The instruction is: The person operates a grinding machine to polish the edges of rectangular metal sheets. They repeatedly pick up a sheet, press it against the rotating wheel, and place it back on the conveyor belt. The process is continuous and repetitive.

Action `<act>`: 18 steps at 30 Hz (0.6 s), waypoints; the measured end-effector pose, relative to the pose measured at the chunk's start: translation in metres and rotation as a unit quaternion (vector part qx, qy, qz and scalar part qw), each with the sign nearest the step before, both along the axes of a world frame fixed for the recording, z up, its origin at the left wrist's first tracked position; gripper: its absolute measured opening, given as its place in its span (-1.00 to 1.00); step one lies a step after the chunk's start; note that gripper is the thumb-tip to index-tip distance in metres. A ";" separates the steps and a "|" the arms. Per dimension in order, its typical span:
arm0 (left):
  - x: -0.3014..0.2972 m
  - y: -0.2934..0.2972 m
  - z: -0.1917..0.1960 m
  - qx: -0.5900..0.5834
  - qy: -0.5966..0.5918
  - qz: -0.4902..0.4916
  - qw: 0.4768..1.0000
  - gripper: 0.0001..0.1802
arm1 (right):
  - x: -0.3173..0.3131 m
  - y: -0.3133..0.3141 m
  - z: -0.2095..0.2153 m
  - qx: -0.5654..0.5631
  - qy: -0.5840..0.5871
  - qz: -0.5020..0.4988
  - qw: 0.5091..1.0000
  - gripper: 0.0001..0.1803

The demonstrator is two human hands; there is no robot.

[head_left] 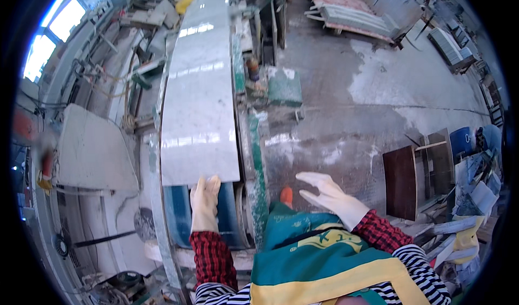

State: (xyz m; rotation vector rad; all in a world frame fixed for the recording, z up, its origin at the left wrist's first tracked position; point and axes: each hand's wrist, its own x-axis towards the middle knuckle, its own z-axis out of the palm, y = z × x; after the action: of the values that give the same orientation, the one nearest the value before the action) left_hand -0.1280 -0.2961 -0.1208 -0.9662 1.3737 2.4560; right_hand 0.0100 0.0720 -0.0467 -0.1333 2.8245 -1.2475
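Observation:
A long, glossy pale grey stone slab point(200, 110) lies on a narrow conveyor and stretches away from me. My left hand point(204, 205), in a cream-coloured glove, has its fingers bent together at the slab's near edge. Its thumb side and fingertips meet the edge, but the underside of the grip is hidden. Below the hand the blue conveyor belt point(178, 213) curves over the end of the frame. My right hand point(330, 197), gloved alike, hovers apart over the floor side with thumb and fingers spread, holding nothing.
A green-painted rail point(255, 148) runs along the conveyor's right side, with a green box point(285, 86) beside it. Wet floor spreads to the right, where a brown board point(400, 185) stands near piled scraps. Left of the conveyor leans a pale panel point(96, 149).

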 end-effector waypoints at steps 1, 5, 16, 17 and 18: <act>0.006 -0.002 0.000 0.028 0.015 -0.006 0.999 -0.38 | -0.001 0.006 0.018 -0.005 -0.021 0.002 1.000 -0.51; 0.046 0.059 0.059 -0.143 0.150 -0.015 0.978 -0.32 | 0.035 0.059 0.016 0.010 -0.006 -0.091 0.996 -0.51; 0.028 0.122 0.029 -0.712 0.313 -0.333 0.533 -0.24 | 0.351 0.199 -0.066 0.077 -0.064 -0.592 0.800 -0.52; 0.023 0.119 0.017 -0.687 0.324 -0.323 0.565 -0.28 | 0.387 0.206 -0.068 0.167 -0.038 -0.586 0.792 -0.53; 0.022 0.123 0.019 -0.615 0.326 -0.350 0.627 -0.27 | 0.424 0.206 -0.063 0.216 0.011 -0.597 0.772 -0.54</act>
State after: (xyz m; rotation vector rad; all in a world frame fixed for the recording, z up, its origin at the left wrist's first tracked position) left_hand -0.1063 -0.1729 -0.1021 0.5526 2.9525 0.9782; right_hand 0.4340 0.2780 -0.1095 1.8909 3.0137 -0.4743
